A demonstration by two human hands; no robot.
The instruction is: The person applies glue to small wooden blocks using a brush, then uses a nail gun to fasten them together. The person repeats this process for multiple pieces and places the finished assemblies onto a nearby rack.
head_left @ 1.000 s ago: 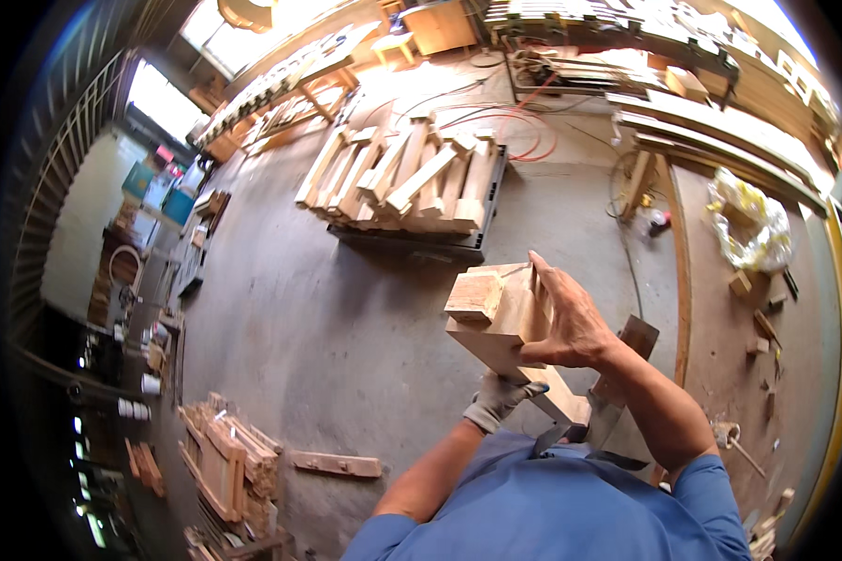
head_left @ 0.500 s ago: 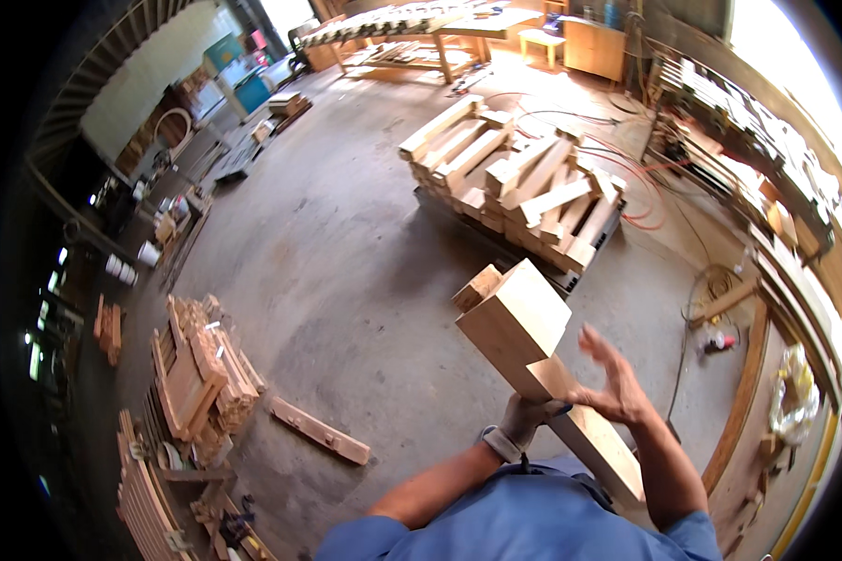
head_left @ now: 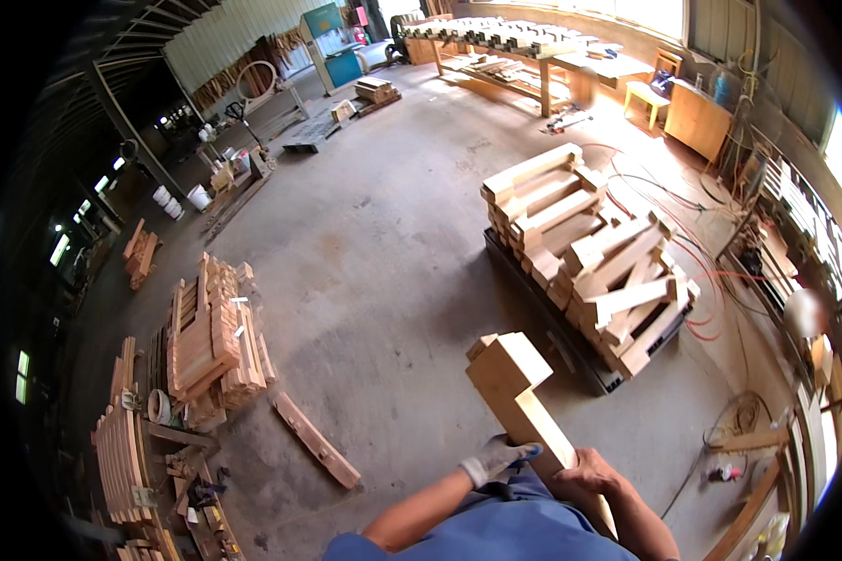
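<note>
A pale wooden post (head_left: 544,428) slants up and away in front of my body, with a thick square block (head_left: 515,367) at its far end. Against the post's left side, my left hand (head_left: 501,459) grips it in a light glove with blue on it; some of its fingers are hidden. My right hand (head_left: 589,470) is bare and closed over the post's right side, closer to my body. The post's near end runs down past my blue shirt.
Similar timbers (head_left: 617,271) lie stacked on a dark pallet (head_left: 557,341) ahead to the right. To the left are a reddish wood stack (head_left: 210,341) and a loose board (head_left: 316,439) on the floor. Hoses (head_left: 711,271) trail beyond the pallet. A long workbench (head_left: 543,70) stands at the back.
My right hand, earlier raised with fingers apart, has closed on the post. My view has swung, so the pallet appears farther right and lower. The post's block end sits lower in view.
</note>
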